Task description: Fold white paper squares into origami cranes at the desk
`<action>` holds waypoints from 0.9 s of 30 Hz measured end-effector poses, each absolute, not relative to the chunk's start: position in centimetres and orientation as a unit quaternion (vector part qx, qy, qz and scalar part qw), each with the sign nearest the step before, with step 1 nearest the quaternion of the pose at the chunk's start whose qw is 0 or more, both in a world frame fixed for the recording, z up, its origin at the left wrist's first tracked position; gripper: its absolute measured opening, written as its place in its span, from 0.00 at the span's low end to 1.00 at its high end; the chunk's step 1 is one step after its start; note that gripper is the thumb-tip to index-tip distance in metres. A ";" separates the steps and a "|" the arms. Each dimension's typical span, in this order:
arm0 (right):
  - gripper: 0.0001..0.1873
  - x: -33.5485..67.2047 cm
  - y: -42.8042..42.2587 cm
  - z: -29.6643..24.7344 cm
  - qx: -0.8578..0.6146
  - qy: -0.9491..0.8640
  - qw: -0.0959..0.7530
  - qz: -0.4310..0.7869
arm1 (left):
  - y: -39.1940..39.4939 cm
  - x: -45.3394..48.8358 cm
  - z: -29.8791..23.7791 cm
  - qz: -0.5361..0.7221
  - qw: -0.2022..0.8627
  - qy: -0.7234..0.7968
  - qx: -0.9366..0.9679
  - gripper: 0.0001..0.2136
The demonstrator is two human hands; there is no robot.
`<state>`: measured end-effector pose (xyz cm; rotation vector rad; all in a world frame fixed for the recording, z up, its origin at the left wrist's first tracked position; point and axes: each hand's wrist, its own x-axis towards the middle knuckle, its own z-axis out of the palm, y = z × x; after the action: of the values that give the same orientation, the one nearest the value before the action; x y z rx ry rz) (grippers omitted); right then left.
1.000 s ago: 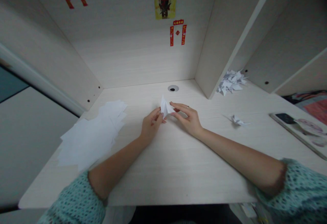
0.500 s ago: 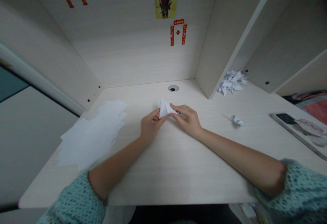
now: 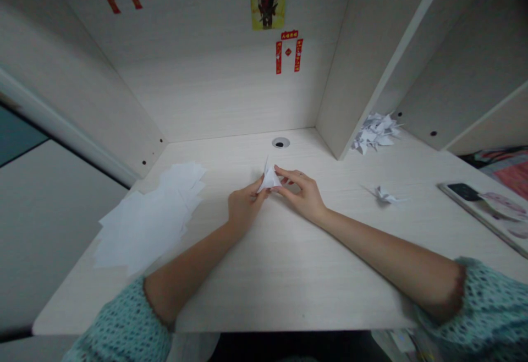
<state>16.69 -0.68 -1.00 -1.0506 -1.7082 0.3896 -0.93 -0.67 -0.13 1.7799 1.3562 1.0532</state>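
1. White folded paper piece [image 3: 270, 178]: between both hands, above the middle of the desk [image 3: 289, 274], nearer the back edge than the near edge. Thin point sticks up toward the back edge. Whether it touches the desk: cannot tell.
2. Left hand [image 3: 244, 207]: thumb and fingers pinching the paper's left side, thumb on the near face. Fingers behind the paper partly hidden.
3. Right hand [image 3: 303, 197]: thumb and index at the paper's right side, index higher, thumb at the lower corner; gap between them at their bases. Other fingers curled, partly hidden. Ring on one finger.
4. White paper sheets [image 3: 148, 219]: loose, overlapping spread along the desk's left edge, left of the left hand.
5. Finished-looking origami crane [image 3: 385, 196]: alone on the desk's right part, well apart from the right hand.
6. Heap of folded white paper pieces [image 3: 375, 132]: right back area, beside the foot of the upright panel [image 3: 346, 87].
7. Smartphone [image 3: 490, 213]: lying flat, camera side up, far right of the desk, right of the crane.
8. Cable grommet [image 3: 281, 142]: close to the back edge, beyond the hands.
9. Mint open-knit sleeves [image 3: 124, 323]: both forearms, crossing the desk's near edge.
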 end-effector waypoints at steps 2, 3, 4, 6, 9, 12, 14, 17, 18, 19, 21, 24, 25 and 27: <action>0.26 16.6 -0.6 -1.1 -0.449 -0.702 0.526 0.169 | -0.7 -0.9 -0.2 0.400 0.312 0.521 0.686 0.17; 0.26 16.6 -0.6 -1.1 -0.453 -0.698 0.527 0.171 | -0.6 -0.9 -0.3 0.399 0.308 0.522 0.688 0.17; 0.26 16.6 -0.6 -1.2 -0.457 -0.695 0.529 0.171 | -0.6 -0.9 -0.3 0.397 0.306 0.523 0.690 0.17; 0.25 16.7 -0.6 -1.2 -0.461 -0.692 0.532 0.162 | -0.6 -0.9 -0.4 0.392 0.301 0.524 0.694 0.17; 0.22 16.7 -0.5 -1.2 -0.462 -0.694 0.537 0.130 | -0.5 -1.0 -0.4 0.372 0.291 0.525 0.708 0.18; 0.20 16.8 -0.5 -1.1 -0.466 -0.695 0.537 0.106 | -0.5 -1.0 -0.3 0.358 0.288 0.524 0.717 0.18; 0.19 16.8 -0.5 -1.1 -0.466 -0.694 0.539 0.100 | -0.6 -1.0 -0.2 0.359 0.291 0.517 0.721 0.17; 0.18 16.8 -0.5 -1.2 -0.459 -0.692 0.548 0.097 | -0.7 -0.9 -0.1 0.365 0.295 0.504 0.725 0.15; 0.17 16.8 -0.5 -1.2 -0.457 -0.691 0.552 0.095 | -0.8 -0.9 -0.1 0.366 0.296 0.502 0.726 0.15; 0.17 16.8 -0.5 -1.3 -0.455 -0.690 0.554 0.092 | -0.8 -0.9 -0.1 0.368 0.298 0.499 0.726 0.15; 0.18 16.8 -0.5 -1.4 -0.452 -0.691 0.557 0.089 | -0.8 -0.9 -0.1 0.374 0.305 0.495 0.723 0.15; 0.19 16.8 -0.4 -1.4 -0.435 -0.704 0.554 0.092 | -0.6 -0.9 -0.2 0.393 0.332 0.486 0.706 0.16; 0.19 16.8 -0.4 -1.4 -0.429 -0.709 0.552 0.093 | -0.6 -0.9 -0.2 0.400 0.341 0.483 0.700 0.16; 0.19 16.8 -0.4 -1.4 -0.424 -0.715 0.548 0.091 | -0.5 -0.9 -0.2 0.408 0.357 0.478 0.691 0.16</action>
<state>16.81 -0.43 -1.41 -1.0056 -1.6933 0.2156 -0.89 -0.54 -0.17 1.7844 1.2348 1.0542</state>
